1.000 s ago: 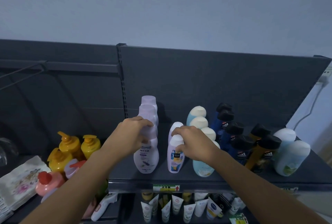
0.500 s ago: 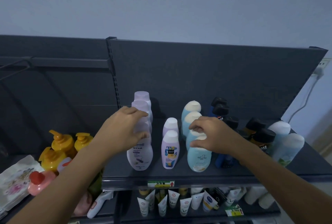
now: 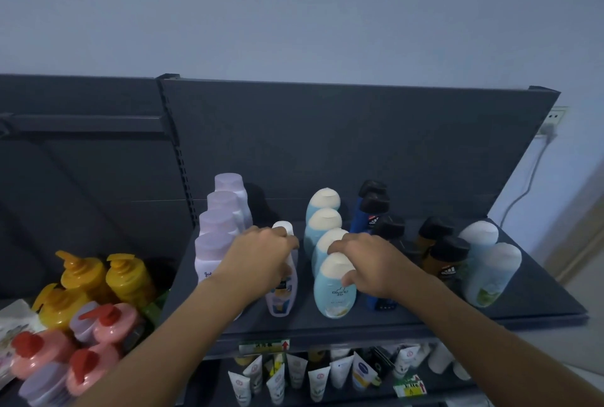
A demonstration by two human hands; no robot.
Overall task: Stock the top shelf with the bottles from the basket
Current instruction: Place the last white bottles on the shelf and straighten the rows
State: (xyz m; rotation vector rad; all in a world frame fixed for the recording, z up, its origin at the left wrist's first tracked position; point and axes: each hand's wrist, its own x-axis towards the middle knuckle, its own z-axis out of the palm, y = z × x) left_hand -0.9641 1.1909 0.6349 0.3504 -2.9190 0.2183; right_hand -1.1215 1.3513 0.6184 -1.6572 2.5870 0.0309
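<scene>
Top shelf (image 3: 539, 295): dark metal, holding rows of upright bottles that run front to back.
Lilac bottles (image 3: 214, 251): four in a file at the shelf's left end, 9 o'clock of the left hand.
White pastel bottles (image 3: 282, 295): two in a file; the rear one's cap shows at 12 o'clock of the left hand.
Blue cream-capped bottles (image 3: 331, 292): four in a file, just right of the pastel pair.
Dark-capped bottles (image 3: 446, 259): at least six, 1 to 3 o'clock of the right hand; some are hidden.
Pale green-white bottles (image 3: 490, 276): two at the right end.
Left hand (image 3: 258, 261): fingers curled over the front pastel bottle's top, clasping it.
Right hand (image 3: 372, 264): fingers wrapped over the front blue bottle's cap, gripping it.
Pump bottles (image 3: 85, 279): yellow, pink and lilac, clustered at 8 o'clock on the neighbouring lower shelf.
Tubes (image 3: 318, 380): a crowded row on the shelf below, at 6 o'clock; count unclear.
</scene>
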